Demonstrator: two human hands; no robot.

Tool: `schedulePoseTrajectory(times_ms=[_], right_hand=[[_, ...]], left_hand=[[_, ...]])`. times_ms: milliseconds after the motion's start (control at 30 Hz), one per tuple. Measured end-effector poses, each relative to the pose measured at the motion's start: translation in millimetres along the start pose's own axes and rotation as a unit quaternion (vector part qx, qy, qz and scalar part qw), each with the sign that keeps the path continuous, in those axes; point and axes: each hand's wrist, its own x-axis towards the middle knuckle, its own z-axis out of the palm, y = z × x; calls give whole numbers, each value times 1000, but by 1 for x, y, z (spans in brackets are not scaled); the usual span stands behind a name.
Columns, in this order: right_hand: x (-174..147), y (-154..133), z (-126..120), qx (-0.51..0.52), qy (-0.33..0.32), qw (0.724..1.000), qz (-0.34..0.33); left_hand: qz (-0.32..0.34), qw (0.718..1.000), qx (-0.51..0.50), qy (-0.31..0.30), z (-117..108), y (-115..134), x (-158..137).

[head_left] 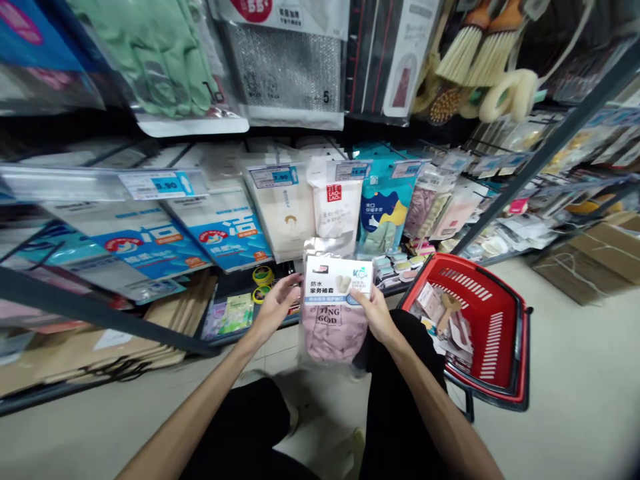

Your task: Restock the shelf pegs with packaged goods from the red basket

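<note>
A clear pack of pinkish sleeve covers (334,333) with a white and blue header card faces me in the middle of the view. My right hand (376,313) grips its right edge, thumb over the front of the card. Just left of the pack, my left hand (278,303) is open, its fingers slightly bent and apart, holding nothing. Behind the pack hang a white pouch with a red label (336,208) and a teal glove pouch (385,203).
A red shopping basket (520,333) with several packaged goods stands on the floor at my right. Shelf racks hold blue-and-white packs (227,230), green gloves (173,60) and brushes (475,40). Cardboard boxes (600,247) lie on the floor at far right. A dark metal post (525,173) slants nearby.
</note>
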Motion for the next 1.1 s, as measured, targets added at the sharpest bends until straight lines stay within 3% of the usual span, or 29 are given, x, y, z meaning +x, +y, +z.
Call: schedulePoseTrajectory(times_ms=[100, 167, 333, 433, 600, 700, 833, 933, 1033, 1100], right_hand=[[-3, 1, 0, -23, -52, 997, 45], [-2, 4, 2, -36, -57, 996, 63], [2, 8, 6, 1, -66, 996, 64], [2, 8, 6, -28, -93, 994, 54], [-2, 13, 3, -98, -150, 981, 72], [-7, 14, 2, -129, -152, 976, 84], [-9, 11, 6, -196, -98, 974, 57], [-6, 9, 6, -240, -98, 966, -1], [-5, 13, -3, -280, -99, 953, -62], [-1, 27, -16, -297, -89, 950, -45]], left_hand=[[-33, 997, 5, -72, 1, 5, -8], [-37, 996, 32, -81, 5, 7, -14], [-27, 999, -2, -43, 7, 5, -16], [-14, 999, -27, -12, 0, 2, -10], [49, 988, -61, 130, -22, 5, 5], [72, 979, -71, 179, -30, 6, 8], [71, 978, -82, 177, -32, 5, 11], [67, 980, -50, 182, -30, 8, 14], [-1, 984, -18, 178, -20, 16, 11], [-25, 987, -12, 156, -12, 15, 10]])
